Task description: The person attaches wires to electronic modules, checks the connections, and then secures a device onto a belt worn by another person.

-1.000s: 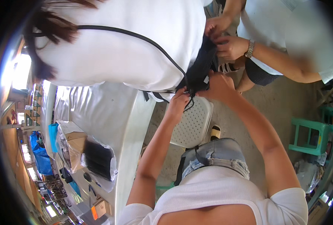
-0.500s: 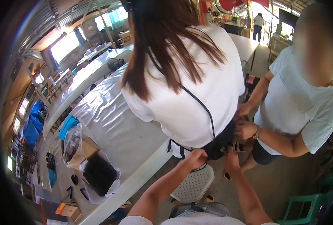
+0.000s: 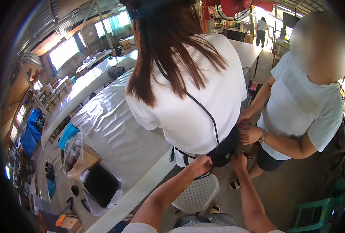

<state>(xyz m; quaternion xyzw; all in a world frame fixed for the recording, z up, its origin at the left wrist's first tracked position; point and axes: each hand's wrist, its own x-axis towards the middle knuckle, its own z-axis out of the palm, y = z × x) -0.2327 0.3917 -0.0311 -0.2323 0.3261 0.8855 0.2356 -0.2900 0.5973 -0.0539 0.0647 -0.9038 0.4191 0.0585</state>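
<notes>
Clear plastic bag (image 3: 102,188) with dark contents, on the white table (image 3: 118,136) near its front edge. Second clear bag (image 3: 73,155) over a brown cardboard box (image 3: 87,159), just beside. Small orange-and-white box (image 3: 68,222) at lower left.

The place is an open-sided workshop shed. A corrugated metal roof (image 3: 44,23) on bare rafters spans long white tables (image 3: 118,132), one covered in shiny plastic sheeting. Clear plastic bags (image 3: 98,186) of materials sit on the table, crowded shelves (image 3: 21,116) line the left wall, and a large red fan (image 3: 234,7) hangs overhead.
</notes>
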